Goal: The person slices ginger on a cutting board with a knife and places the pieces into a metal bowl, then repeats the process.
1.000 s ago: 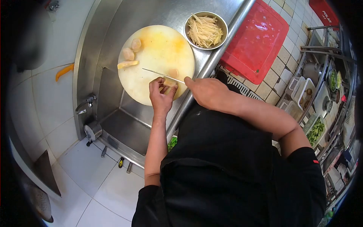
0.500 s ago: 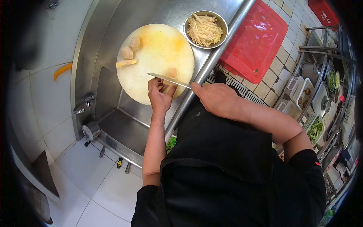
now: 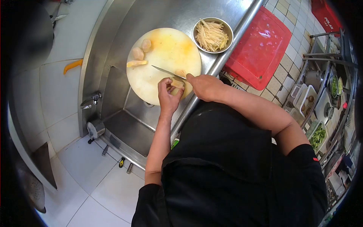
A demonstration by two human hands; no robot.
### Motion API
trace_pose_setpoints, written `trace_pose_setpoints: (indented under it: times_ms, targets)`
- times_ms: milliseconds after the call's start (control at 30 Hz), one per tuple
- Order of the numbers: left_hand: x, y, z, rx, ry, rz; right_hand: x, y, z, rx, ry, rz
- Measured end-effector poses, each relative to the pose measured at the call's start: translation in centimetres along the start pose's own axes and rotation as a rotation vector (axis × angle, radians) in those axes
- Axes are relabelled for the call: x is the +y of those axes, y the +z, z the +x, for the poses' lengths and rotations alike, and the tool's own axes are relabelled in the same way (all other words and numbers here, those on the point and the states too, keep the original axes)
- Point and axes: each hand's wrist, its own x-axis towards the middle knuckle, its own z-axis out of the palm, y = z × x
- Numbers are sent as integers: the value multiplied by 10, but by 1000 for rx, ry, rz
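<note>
The left hand [image 3: 169,94] curls its fingers down onto a pale yellow piece [image 3: 177,83] at about five o'clock on the round cutting board [image 3: 166,49], pinning it there, while the right hand [image 3: 204,86] is clenched on the handle of a knife [image 3: 166,72] whose blade lies across the board just beyond that piece, pointing toward ten o'clock. Judging by how things lie, the cutting looks partly done: a metal bowl [image 3: 200,26] at two o'clock off the board is already heaped with thin strips [image 3: 211,36], but three uncut chunks [image 3: 138,53] wait near the board's ten o'clock edge, and one more small bit [image 3: 180,73] sits beside the blade. The board rests over a steel sink [image 3: 128,125].
</note>
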Motion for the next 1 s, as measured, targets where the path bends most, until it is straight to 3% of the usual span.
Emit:
trace_pose_setpoints:
  times_ms: [267,400,467,600,733,800,833,900,1000]
  targets:
    - [-14,0,-8,144,-53,-269,11,-8,-10,21,45,24]
    - [10,-51,-6,266,-43,61,17,-32,-44,126,65,148]
    - [28,-67,1,136,-185,499,27,-39,-53,151,70,153]
    - [17,-64,11,2,-161,735,49,-43,-61,278,104,160]
    - [31,-34,27,87,7,757,55,-43,-65,266,146,171]
    - [37,-14,40,-111,162,424,60,-38,-67,263,152,174]
    - [37,-7,47,-103,162,421,62,-36,-67,247,142,189]
    - [40,2,55,-300,270,613,66,-33,-69,230,128,199]
    - [46,-6,58,-421,113,538,71,-33,-74,192,97,192]
